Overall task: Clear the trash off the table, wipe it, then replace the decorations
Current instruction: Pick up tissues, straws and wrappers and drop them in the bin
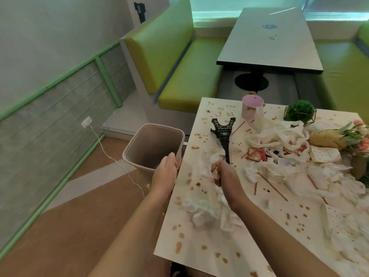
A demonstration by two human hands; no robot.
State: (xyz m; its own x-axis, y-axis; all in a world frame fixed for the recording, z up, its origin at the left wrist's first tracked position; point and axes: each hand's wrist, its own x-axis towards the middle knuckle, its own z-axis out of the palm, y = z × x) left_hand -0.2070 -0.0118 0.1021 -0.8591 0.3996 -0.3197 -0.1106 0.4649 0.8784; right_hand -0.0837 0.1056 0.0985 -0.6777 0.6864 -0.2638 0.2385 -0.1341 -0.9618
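While the left hand (164, 172) grips the bin (152, 145) rim and the right hand (223, 174) pinches a tissue (216, 156) touching the tower (223, 134) just ahead, lifting could drag the tower off the table (199, 232).

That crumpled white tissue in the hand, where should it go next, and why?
Probably a short sweep left, over the table edge, to drop the crumpled white tissue into the translucent plastic bin. The right hand already has a grip on it, the left hand holds the bin's rim tight against the stained white table, and the bin looks nearly empty.
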